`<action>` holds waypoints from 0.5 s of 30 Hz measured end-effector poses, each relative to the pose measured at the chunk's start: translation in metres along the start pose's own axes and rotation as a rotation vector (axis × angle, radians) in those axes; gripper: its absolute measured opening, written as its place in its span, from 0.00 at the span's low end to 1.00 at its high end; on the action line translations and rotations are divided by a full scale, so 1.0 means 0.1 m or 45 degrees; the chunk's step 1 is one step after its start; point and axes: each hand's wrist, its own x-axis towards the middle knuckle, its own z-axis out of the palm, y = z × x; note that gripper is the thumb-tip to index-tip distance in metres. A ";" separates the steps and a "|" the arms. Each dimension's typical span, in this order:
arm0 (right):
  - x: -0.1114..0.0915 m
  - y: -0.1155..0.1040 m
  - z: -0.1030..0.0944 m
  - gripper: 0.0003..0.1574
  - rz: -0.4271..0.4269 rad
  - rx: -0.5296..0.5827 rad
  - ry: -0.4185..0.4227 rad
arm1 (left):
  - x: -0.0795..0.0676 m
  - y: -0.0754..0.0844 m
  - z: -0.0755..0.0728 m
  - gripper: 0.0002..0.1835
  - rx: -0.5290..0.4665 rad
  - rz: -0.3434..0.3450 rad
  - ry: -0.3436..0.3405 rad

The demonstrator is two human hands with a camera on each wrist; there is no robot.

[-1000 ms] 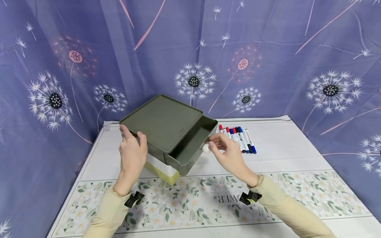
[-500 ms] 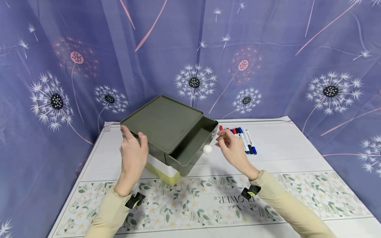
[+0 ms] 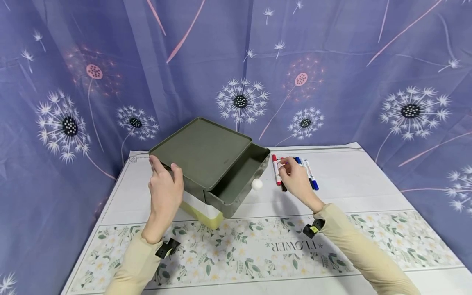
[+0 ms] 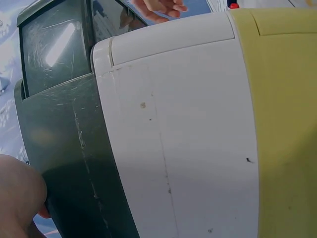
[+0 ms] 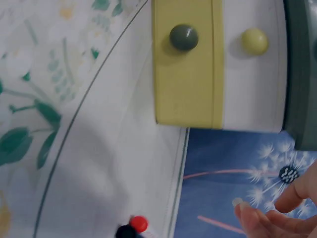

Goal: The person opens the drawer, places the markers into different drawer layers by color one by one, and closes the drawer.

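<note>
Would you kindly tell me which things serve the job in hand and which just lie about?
Likely for the job: boxy green-white-yellow plastic drawer unit; its open green drawer; slim white-barrelled markers near the right hand.

Just about: white floral tablecloth; purple dandelion-print curtain.

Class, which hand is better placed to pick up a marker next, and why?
Probably the right hand: it is close to the markers with nothing visibly held, while the left hand touches the drawer unit, farther from them.

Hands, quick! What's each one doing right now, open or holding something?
Left hand: open, touching the boxy green, white and yellow plastic drawer unit.
Right hand: open, holding nothing, near the slim white-barrelled markers.
</note>
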 end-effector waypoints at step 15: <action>0.08 0.32 0.10 0.15 0.071 -0.181 -0.266 | -0.01 0.00 0.02 0.38 0.002 0.007 -0.010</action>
